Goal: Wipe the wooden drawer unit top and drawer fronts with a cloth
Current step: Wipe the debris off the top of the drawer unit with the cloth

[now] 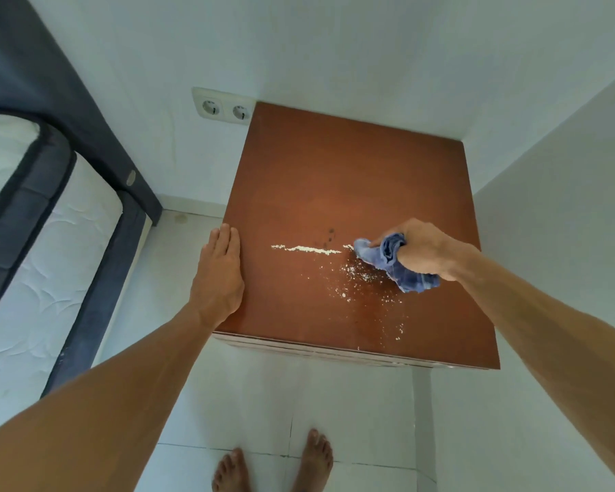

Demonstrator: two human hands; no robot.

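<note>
Blue cloth bunched in right hand, left hand flat

This is a bedroom in a home. A quilted white mattress with dark edging lies at the left, a wooden drawer unit fills the far white-walled corner, a double wall socket sits beside it, and bare feet stand on pale floor tiles.
</note>
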